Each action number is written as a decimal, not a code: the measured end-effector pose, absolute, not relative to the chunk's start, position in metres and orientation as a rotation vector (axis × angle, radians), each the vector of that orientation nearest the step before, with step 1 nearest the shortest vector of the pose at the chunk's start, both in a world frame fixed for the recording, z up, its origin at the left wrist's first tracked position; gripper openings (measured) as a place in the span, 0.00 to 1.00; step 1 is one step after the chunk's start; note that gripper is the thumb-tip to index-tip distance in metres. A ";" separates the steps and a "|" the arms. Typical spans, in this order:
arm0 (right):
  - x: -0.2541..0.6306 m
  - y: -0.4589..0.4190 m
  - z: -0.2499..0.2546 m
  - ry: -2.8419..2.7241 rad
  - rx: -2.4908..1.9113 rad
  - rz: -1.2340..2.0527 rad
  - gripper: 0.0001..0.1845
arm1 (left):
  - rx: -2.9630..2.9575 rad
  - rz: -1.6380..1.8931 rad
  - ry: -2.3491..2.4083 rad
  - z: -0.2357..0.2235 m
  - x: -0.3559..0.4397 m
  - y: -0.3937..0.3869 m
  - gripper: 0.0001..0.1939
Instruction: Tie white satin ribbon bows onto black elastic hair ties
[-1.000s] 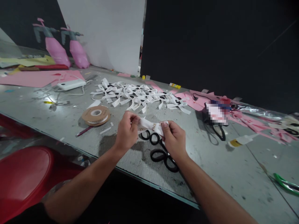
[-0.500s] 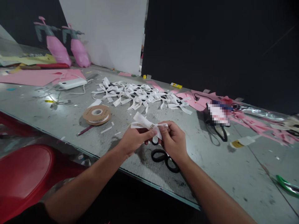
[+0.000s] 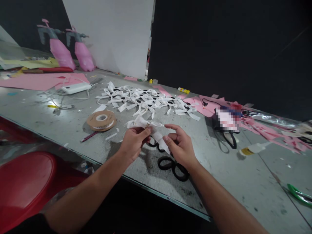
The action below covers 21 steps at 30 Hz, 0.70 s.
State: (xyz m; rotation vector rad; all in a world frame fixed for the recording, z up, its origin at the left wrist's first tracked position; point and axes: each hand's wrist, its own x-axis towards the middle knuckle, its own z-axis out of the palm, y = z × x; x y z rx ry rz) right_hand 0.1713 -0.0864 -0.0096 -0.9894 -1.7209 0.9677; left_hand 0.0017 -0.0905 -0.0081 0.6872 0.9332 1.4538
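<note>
Right hand (image 3: 181,144): thumb and index finger are now parted; half a second ago they pinched the ribbon. Left hand (image 3: 134,143): thumb and fingers are closed on the white printed ribbon (image 3: 143,123) near its gathered middle. The ribbon sits between the hands, slightly beyond them, one tail angled down toward the right thumb. Judged effect: the left hand alone secures the gather, leaving the right free.

Visibility limits, near to far:
- Green-handled tool (image 3: 298,194), well right of the right hand: cut off at the edge.
- Black loop handles (image 3: 173,165), just nearside of the right hand: blades not visible.
- Right thumb at the tail: contact cannot be determined.
- Second black handles (image 3: 152,146), between the hands: partly covered.
- Dark item (image 3: 216,122), right of the right hand: upper face pixelated.
- Heap of white bows (image 3: 146,99), beyond both hands: overlapping, not countable.
</note>
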 end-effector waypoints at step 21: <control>0.171 -0.083 -0.008 -1.776 -1.063 0.634 0.12 | 1.819 1.074 1.294 0.023 -0.041 -0.096 0.14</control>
